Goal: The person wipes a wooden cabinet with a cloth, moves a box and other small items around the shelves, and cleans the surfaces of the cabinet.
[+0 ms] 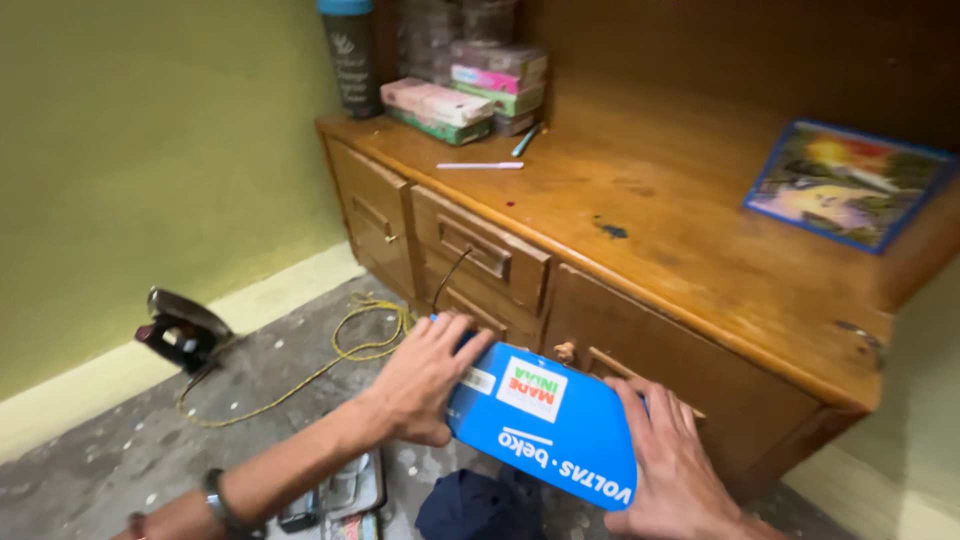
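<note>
blue box (545,425) held between both hands, just in front of the counter's (690,250) drawers | left hand (425,375) flat on its left end | right hand (670,460) cupping its right end | long axis left-right, tilted

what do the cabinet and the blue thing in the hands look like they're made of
Cabinet: wood with a glossy varnish, going by its visible grain and shine.
Blue panel, held by the left hand and right hand: probably smooth plastic or coated card; the look leaves it open.
</note>
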